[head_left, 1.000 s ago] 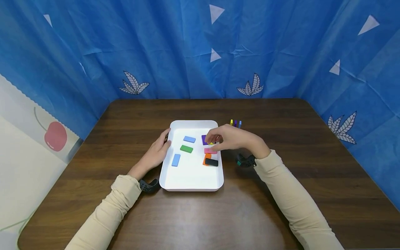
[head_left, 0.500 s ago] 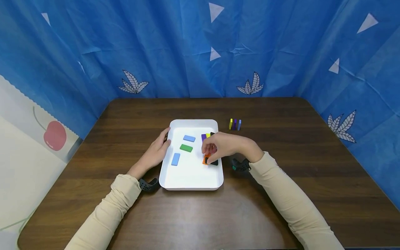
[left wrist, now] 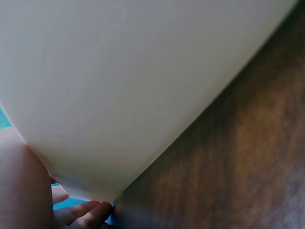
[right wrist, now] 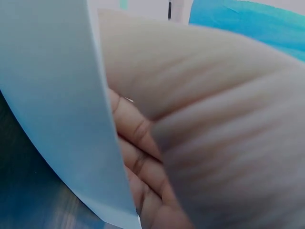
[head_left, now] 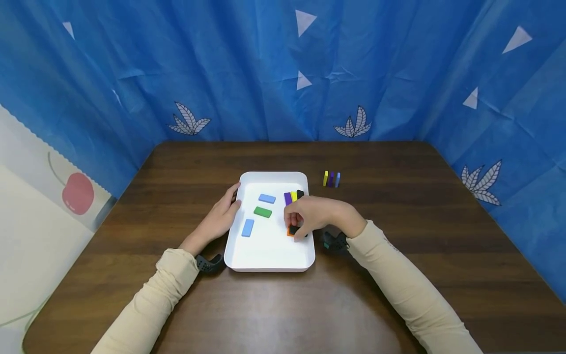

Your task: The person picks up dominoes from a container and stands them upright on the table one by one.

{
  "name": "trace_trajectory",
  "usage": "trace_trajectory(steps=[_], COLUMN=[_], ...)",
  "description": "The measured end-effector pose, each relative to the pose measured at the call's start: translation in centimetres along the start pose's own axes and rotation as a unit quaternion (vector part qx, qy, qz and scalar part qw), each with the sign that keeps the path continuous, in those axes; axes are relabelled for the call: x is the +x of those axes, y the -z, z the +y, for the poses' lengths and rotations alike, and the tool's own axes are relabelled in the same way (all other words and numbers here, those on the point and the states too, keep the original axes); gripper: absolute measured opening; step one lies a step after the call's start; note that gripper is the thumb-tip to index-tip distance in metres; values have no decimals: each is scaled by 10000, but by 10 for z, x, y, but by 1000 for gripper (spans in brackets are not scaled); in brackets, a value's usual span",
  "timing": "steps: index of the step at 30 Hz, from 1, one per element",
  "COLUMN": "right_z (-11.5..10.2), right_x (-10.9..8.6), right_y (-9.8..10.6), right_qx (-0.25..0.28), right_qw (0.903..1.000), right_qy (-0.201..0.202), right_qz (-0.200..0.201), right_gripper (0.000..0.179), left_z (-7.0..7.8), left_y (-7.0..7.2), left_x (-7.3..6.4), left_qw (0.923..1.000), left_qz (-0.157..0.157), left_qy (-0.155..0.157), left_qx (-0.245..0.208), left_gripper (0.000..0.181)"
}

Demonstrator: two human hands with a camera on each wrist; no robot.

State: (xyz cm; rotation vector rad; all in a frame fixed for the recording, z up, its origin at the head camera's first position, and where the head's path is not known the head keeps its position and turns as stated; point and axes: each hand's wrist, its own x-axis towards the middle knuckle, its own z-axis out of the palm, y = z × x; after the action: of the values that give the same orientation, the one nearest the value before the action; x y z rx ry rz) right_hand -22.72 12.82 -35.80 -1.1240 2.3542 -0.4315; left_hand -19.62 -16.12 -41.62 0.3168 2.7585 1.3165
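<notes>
A white tray lies on the table, and my left hand holds its left side, thumb at the rim. In the left wrist view, fingertips show by the far end of the tray's outer wall. My right hand reaches over the right rim, its thumb and fingers pinching a black block that partly covers an orange block. Behind this hand are a purple block, a yellow block and another black block. In the right wrist view the fingertips are hidden behind the tray wall.
Two light blue blocks, one upper and one lower, and a green block lie in the tray's left half. Yellow, purple and blue blocks stand in a row behind the tray. A blue curtain borders the table.
My right hand has moved toward me inside the tray, from beside the pink block to the black block. The pink block is now hidden. My left hand has stayed at the tray's side.
</notes>
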Motion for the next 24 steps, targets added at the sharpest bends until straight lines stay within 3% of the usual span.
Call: trace_trajectory(steps=[13, 24], right_z=[-2, -1], right_x=[0, -2], right_y=[5, 5], right_qx=[13, 319], right_qw=[10000, 9993], right_qy=[57, 133], right_qz=[-62, -103], right_gripper=[27, 24], left_z=[1, -1], left_y=[3, 0], left_x=[4, 2], left_qw=[9999, 10000], left_qz=[68, -15], left_qy=[-73, -5], left_qx=[85, -7], left_gripper=[60, 60])
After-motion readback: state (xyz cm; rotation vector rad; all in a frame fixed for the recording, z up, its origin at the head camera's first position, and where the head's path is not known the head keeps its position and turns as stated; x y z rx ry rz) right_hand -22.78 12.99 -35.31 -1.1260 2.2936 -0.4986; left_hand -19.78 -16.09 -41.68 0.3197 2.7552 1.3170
